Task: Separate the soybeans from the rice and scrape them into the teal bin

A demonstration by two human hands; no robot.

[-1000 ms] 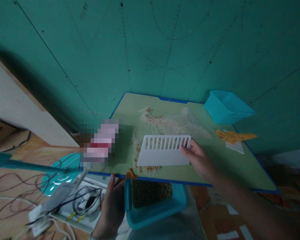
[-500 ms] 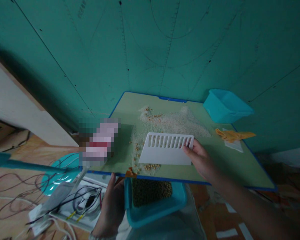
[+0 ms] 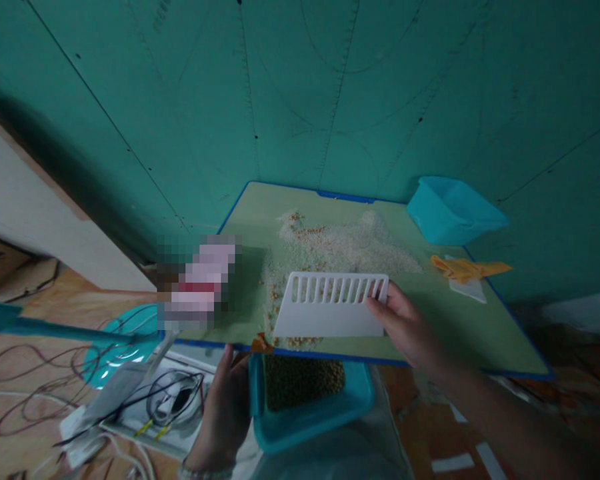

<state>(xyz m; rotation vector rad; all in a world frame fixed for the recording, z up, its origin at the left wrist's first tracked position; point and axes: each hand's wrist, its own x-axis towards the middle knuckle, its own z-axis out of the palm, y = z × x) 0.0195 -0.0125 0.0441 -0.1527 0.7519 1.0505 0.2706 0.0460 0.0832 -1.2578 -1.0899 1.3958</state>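
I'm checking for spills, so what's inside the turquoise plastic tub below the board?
The turquoise plastic tub holds a heap of small yellow-brown beans. The green board with blue edging covers the tub's far end, so anything there is hidden.

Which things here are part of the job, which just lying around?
Job: right hand, white slotted scraper, grain pile, blue-edged board, left hand, teal tub of beans.
Lying around: second teal tub, yellow cloth, tangled cables.
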